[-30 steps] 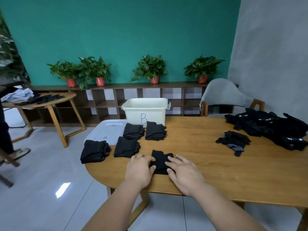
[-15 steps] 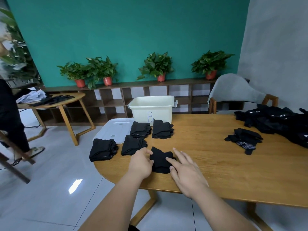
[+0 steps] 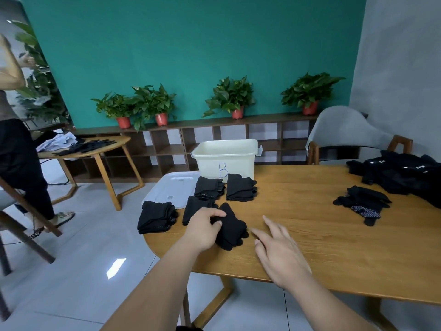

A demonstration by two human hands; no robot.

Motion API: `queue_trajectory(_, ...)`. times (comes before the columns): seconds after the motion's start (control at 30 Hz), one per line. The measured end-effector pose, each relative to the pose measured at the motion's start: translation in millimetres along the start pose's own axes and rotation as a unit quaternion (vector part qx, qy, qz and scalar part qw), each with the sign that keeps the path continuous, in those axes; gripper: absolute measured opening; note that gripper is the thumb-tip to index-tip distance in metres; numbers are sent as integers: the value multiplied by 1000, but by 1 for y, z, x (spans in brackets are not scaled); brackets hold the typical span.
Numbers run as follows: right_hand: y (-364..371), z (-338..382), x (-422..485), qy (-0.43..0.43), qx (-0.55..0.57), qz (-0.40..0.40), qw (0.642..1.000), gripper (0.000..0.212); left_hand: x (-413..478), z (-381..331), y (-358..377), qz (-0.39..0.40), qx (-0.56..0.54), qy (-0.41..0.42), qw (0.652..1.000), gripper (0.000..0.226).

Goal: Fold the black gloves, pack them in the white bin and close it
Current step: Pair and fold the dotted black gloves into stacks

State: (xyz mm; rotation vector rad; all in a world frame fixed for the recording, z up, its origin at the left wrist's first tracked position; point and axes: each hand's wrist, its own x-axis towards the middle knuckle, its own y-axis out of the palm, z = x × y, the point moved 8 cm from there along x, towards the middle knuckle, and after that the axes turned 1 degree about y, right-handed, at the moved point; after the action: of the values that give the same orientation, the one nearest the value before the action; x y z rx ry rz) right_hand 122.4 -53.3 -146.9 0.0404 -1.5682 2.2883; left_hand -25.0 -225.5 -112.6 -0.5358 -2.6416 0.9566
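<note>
My left hand (image 3: 202, 229) grips a folded black glove (image 3: 232, 229) near the table's left front edge, thumb and fingers pinching its left side. To the right of that glove my right hand (image 3: 279, 252) hovers with straight spread fingers, holding nothing. Several stacks of folded gloves lie beyond: one at the table's left edge (image 3: 155, 217), one just behind my left hand (image 3: 194, 207), two in front of the bin (image 3: 209, 187) (image 3: 239, 188). The white bin (image 3: 226, 158), marked B, stands open. Its white lid (image 3: 171, 191) lies flat to the bin's left.
Unfolded black gloves (image 3: 362, 204) and a larger dark heap (image 3: 401, 175) lie at the wooden table's (image 3: 334, 235) right side. A grey chair (image 3: 346, 132) stands behind. A person (image 3: 16, 151) stands at the far left by a small round table (image 3: 95, 149).
My right hand has come off the glove and drawn back to the right. My left hand now pinches the glove, which has turned and shifted left. The view has swung leftward.
</note>
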Motion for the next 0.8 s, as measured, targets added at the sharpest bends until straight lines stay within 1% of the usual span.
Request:
queue_trajectory(0.1,0,0,1,4,-3,4,1000,50,12,-14,-16,-23,-29,44,998,32)
queue_trajectory(0.17,0,-1,1,7,-5,9,1000,49,24,-18,-31,-50,-52,53,996,34)
queue_trajectory(0.23,2,-1,1,12,-5,17,1000,49,36,-14,-49,-94,-86,23,992,34)
queue_trajectory(0.3,3,-2,2,19,-4,23,1000,50,44,2,-62,-123,-105,-35,986,34)
queue_trajectory(0.37,3,-2,3,25,-7,28,999,51,46,24,-61,-106,-90,-98,985,39)
queue_trajectory(0.43,2,-1,3,28,-12,33,999,52,41,41,-55,-89,-65,-134,985,41)
queue_trajectory(0.53,0,0,5,29,-21,36,999,52,41,52,-52,-102,-63,-130,984,43)
queue_trajectory(0.7,3,1,5,29,-33,38,998,53,46,47,-62,-129,-48,-112,984,46)
queue_trajectory(0.8,2,1,3,30,-36,42,998,52,49,50,-61,-120,2,-115,986,46)
